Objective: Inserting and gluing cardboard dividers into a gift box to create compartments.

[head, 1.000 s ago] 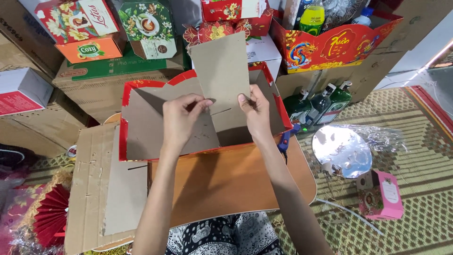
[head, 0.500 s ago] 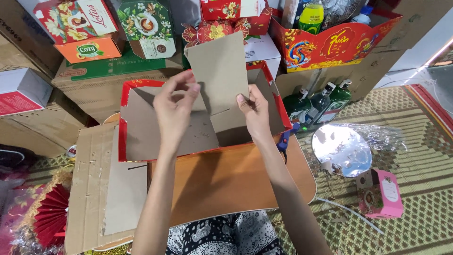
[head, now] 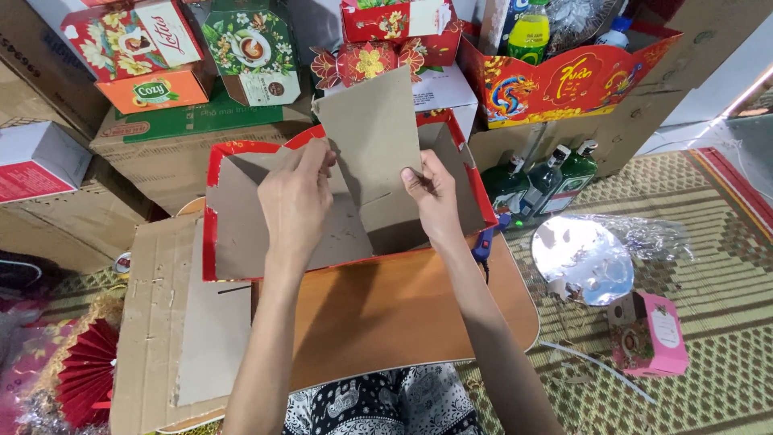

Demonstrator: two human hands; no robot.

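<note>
Left hand (head: 296,193): fingers closed on the top edge of a grey cardboard flap (head: 266,217) of the red-rimmed gift box (head: 211,209).
Right hand (head: 433,193): fingers pinched the lower right edge of an upright grey cardboard insert (head: 370,137).
Insert: stood tilted inside the box, between both hands.
Box: lay on an orange board (head: 386,314), over the lap.
Nearby: green bottles (head: 543,177) to the right, pink box (head: 648,334) on the woven mat (head: 708,266).

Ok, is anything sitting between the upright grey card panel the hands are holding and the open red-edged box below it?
Nothing visible. The left hand and right hand grip the grey card panel at its lower edge, right above the red-edged box. The box interior that shows holds only its own grey flaps; the part behind the hands is hidden.
</note>
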